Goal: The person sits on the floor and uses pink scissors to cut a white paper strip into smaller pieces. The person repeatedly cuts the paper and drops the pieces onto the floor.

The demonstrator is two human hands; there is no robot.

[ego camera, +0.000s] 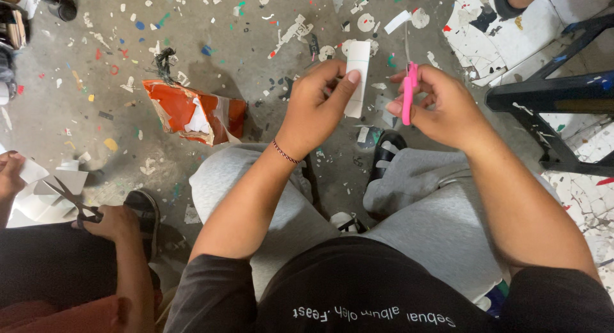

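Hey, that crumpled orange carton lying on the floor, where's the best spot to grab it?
Grip the orange carton by its raised, folded right end near the knee, coming from above. It lies flattened and torn open, so that ridge likely gives fingers the most to pinch.

open floor ahead, hemmed in on 3 sides

taking the torn orange carton (pixel 195 112) as landmark: the concrete floor (pixel 96 51) beyond it and to its left lies open, only flat paper scraps on it. to its right the left hand (pixel 316 106) with a white paper strip (pixel 357 77) and the right hand (pixel 441 106) with pink scissors (pixel 407 93) fill the middle. far right, a black metal frame (pixel 550 99) blocks passage. below-left, a co-worker's hand (pixel 109 221) with grey scissors (pixel 73 198) crowds that corner.
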